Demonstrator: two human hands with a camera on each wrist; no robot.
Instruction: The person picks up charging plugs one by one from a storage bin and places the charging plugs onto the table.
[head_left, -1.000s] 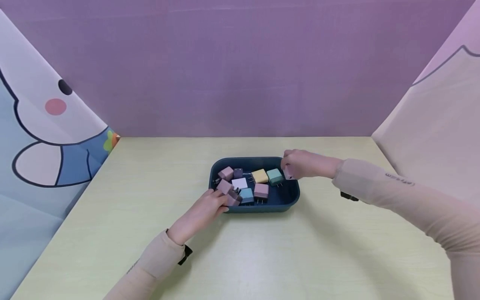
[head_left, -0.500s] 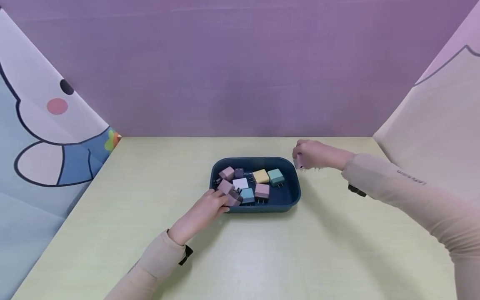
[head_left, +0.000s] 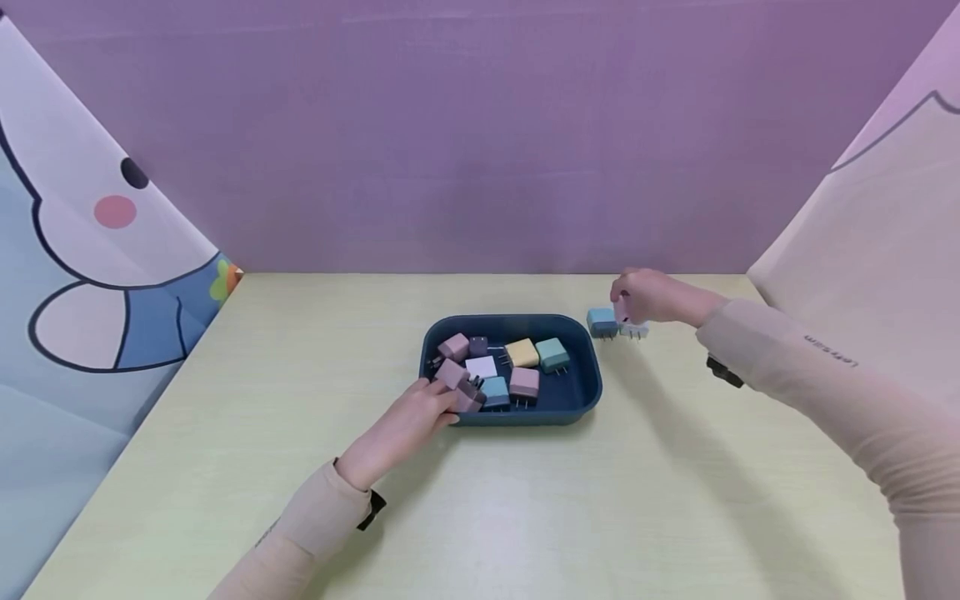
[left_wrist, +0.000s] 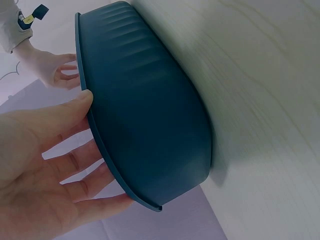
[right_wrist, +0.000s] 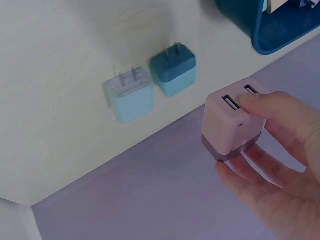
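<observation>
My right hand pinches a pink USB wall charger between thumb and fingertips. Its two USB ports face the right wrist camera. Close by on the table are a blue charger and a pale charger, each with its prongs showing. The left hand grips the near left rim of a dark blue tray, thumb on the outer side and fingers spread behind the rim. Inside the tray lie several chargers, among them a yellow one, a green one and a white one.
The tray stands in the middle of a pale wood-grain table. Purple cloth hangs behind the table's far edge. Printed cloth with a cartoon figure lines the left side, and pale cloth the right.
The right hand has carried the pink charger out from over the tray's right end, rightward and back, uncovering the blue and pale chargers on the table. The left hand has stayed on the rim.
</observation>
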